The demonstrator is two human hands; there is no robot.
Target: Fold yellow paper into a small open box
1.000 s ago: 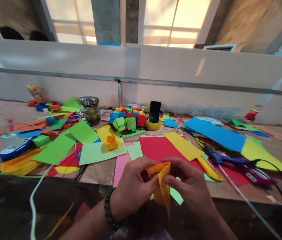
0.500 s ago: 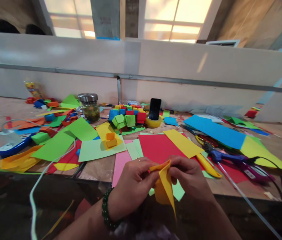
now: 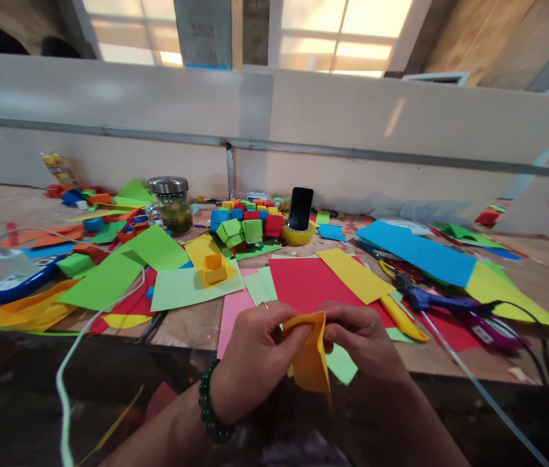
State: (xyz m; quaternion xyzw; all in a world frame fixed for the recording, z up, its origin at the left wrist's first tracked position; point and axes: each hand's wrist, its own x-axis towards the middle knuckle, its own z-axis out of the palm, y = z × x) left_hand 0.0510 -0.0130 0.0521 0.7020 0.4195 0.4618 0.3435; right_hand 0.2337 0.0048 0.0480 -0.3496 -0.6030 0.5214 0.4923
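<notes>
Between both hands, above the table's front edge, hangs a folded piece of orange-yellow paper (image 3: 311, 363). My left hand (image 3: 259, 357), with a ring and a dark green bead bracelet on its wrist, pinches the paper's left side between thumb and fingers. At the upper right corner, my right hand (image 3: 364, 334) grips the same paper with its fingertips. A red sheet (image 3: 308, 282) and a yellow strip (image 3: 354, 275) lie just beyond the hands. Left of them, a small orange paper box (image 3: 214, 269) sits on yellow and pale green paper.
Colored paper cubes (image 3: 242, 227) are heaped at the back centre, beside a phone (image 3: 300, 209) in a yellow tape roll (image 3: 298, 235). A glass jar (image 3: 175, 211) stands left of them. A purple glue gun (image 3: 488, 331), a yellow-handled cutter (image 3: 403, 318) and cables lie right.
The orange-yellow paper has turned so that its broad face shows more, and its pointed lower flap shows less. Both hands still hold it. The view has shifted slightly.
</notes>
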